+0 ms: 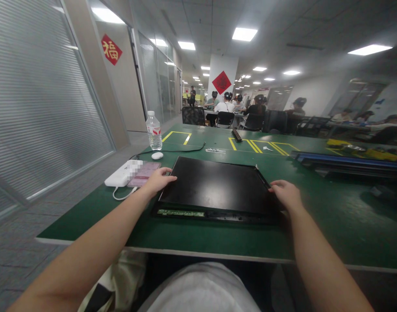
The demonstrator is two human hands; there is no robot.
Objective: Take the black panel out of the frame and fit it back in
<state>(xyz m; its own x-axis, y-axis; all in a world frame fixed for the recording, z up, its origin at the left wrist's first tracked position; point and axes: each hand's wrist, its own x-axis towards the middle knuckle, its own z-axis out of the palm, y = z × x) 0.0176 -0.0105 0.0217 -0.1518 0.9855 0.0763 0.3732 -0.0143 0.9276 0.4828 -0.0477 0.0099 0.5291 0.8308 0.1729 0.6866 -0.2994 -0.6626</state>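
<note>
Hands well apart, one at each side of a black screen [217,182] lying in front of the person on a green table [97,221]. Left hand [157,180]: thumb on the screen's left edge, forefinger just beside it; whether it clamps the edge, cannot tell. Right hand [286,194]: fingertips at the right edge, by the black frame [240,216]; undersides of the fingers hidden, grip cannot be told.

The frame shows along the screen's near side, with a narrow green circuit board [180,212] at its left part.

Left of the screen: a phone [148,172] beside a white box [117,175], a white cable [122,198] looping near them. Beyond these, a small white case [157,155] and an upright water bottle [154,132]. Past the screen's far edge, small pale pieces [215,151] and yellow tape lines [255,146]. Far right, long blue-and-black bars [344,163].
</note>
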